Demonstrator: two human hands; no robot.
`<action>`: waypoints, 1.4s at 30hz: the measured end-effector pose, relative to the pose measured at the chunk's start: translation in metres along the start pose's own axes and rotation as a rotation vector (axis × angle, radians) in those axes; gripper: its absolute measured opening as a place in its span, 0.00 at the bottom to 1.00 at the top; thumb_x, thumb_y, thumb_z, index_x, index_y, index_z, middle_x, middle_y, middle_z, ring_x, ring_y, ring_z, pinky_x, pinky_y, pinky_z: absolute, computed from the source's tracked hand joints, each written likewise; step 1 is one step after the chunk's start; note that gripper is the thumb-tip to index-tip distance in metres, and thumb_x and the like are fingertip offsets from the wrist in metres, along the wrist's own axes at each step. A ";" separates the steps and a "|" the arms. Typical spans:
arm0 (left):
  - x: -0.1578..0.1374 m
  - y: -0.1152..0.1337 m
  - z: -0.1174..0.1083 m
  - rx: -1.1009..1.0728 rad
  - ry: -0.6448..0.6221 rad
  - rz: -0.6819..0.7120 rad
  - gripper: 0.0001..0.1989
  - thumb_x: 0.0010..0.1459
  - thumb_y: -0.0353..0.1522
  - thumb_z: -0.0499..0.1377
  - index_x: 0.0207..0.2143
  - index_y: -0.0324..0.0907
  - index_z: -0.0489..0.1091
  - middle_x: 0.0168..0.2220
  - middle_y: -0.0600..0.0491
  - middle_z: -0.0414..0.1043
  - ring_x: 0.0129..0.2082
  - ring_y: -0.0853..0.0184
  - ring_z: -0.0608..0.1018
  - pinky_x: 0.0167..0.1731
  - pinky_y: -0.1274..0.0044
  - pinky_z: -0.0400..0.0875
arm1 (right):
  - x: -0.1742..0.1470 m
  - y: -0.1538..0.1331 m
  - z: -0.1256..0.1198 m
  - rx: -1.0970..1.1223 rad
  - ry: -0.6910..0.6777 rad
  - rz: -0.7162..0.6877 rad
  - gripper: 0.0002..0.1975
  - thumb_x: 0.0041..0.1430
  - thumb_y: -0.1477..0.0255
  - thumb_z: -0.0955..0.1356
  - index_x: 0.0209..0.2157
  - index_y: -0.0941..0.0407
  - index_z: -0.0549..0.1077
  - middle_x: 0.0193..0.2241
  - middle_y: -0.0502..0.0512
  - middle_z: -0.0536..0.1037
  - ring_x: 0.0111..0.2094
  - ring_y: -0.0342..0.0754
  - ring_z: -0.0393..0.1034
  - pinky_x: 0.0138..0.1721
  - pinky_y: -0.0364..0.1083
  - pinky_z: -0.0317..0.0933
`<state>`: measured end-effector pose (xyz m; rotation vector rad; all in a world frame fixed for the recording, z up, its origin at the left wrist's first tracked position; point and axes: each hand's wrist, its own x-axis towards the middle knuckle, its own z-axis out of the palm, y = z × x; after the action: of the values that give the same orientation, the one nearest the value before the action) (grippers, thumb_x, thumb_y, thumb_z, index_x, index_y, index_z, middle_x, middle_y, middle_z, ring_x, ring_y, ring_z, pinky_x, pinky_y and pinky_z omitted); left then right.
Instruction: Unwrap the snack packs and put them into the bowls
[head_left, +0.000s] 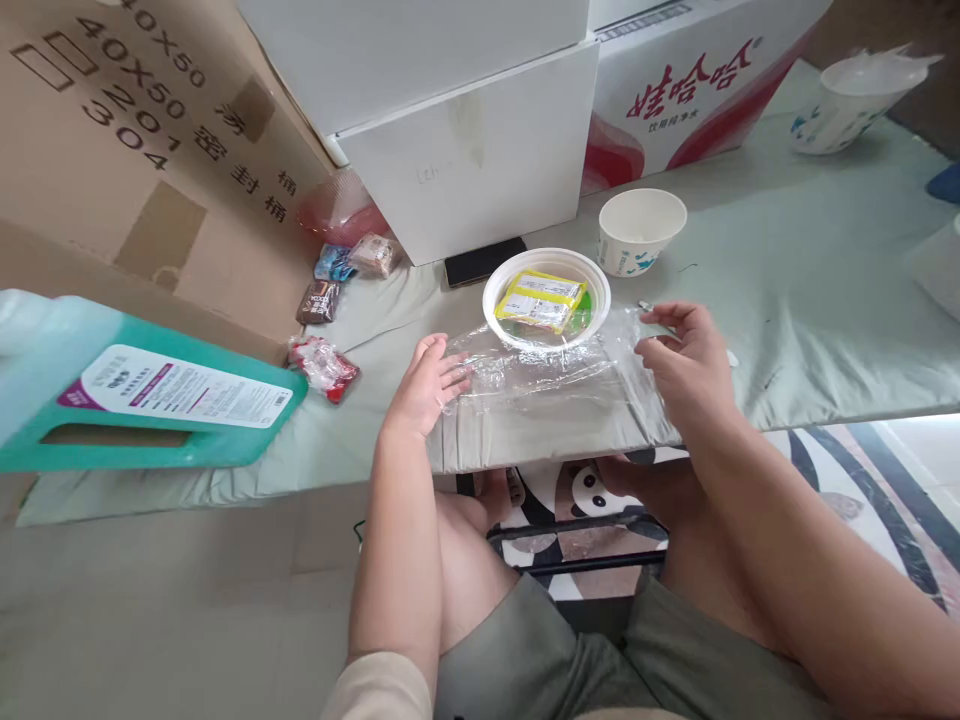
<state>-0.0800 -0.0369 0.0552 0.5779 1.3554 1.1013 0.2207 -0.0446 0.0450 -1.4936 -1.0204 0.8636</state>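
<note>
Bowl: I take the white bowl (pixel 489 302) as my landmark; it stands on the cloth-covered table (pixel 810 310) with a yellow-edged packet (pixel 541 300) inside.
Plastic film: the clear film (pixel 525 380) I'm watching stretches across the near side of the bowl, partly over its front rim.
Left hand: I see the left hand (pixel 421 390) left of the bowl, fingers apart, tips against the film's end.
Right hand: the right hand (pixel 694 365) is right of the bowl, fingers bent at the film's other end; I cannot tell whether they clamp it.
Paper cup: just right of the bowl, behind it, I have an upright paper cup (pixel 637 245).
Green jug: well left of the bowl (pixel 187 390).
</note>
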 end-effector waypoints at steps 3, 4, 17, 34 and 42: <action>0.004 0.000 -0.003 0.016 -0.063 -0.036 0.19 0.47 0.43 0.69 0.35 0.41 0.70 0.38 0.47 0.78 0.35 0.67 0.79 0.33 0.78 0.72 | 0.000 0.000 -0.001 -0.010 -0.034 0.029 0.20 0.44 0.75 0.67 0.43 0.51 0.67 0.49 0.55 0.75 0.26 0.40 0.63 0.22 0.42 0.52; 0.006 0.001 -0.005 0.018 -0.061 -0.053 0.18 0.46 0.42 0.69 0.32 0.40 0.71 0.38 0.46 0.78 0.32 0.69 0.78 0.29 0.80 0.70 | 0.000 0.000 -0.001 -0.024 -0.031 0.038 0.21 0.44 0.75 0.68 0.43 0.51 0.67 0.50 0.56 0.74 0.26 0.40 0.64 0.22 0.42 0.52; 0.002 0.005 0.005 -0.020 -0.192 -0.028 0.36 0.42 0.48 0.72 0.51 0.51 0.62 0.39 0.53 0.78 0.37 0.58 0.83 0.32 0.71 0.77 | 0.003 0.004 -0.002 0.028 -0.218 0.150 0.44 0.46 0.71 0.75 0.63 0.45 0.57 0.53 0.59 0.71 0.30 0.43 0.67 0.34 0.49 0.69; -0.011 -0.010 0.036 -0.362 -0.085 0.367 0.25 0.40 0.27 0.73 0.39 0.50 0.66 0.32 0.63 0.76 0.29 0.74 0.81 0.29 0.84 0.74 | -0.008 -0.017 0.001 0.932 -0.462 0.268 0.29 0.46 0.45 0.74 0.45 0.47 0.74 0.54 0.55 0.78 0.62 0.56 0.67 0.61 0.56 0.65; -0.042 -0.053 0.081 0.150 -0.365 0.504 0.19 0.48 0.33 0.69 0.32 0.45 0.58 0.26 0.59 0.75 0.29 0.67 0.83 0.30 0.78 0.75 | -0.013 -0.027 0.002 0.751 -0.449 0.419 0.31 0.48 0.43 0.72 0.47 0.48 0.70 0.54 0.58 0.77 0.57 0.60 0.72 0.55 0.62 0.69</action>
<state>0.0179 -0.0751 0.0448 1.2164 0.9992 1.2203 0.2102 -0.0548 0.0713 -0.8793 -0.5667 1.7134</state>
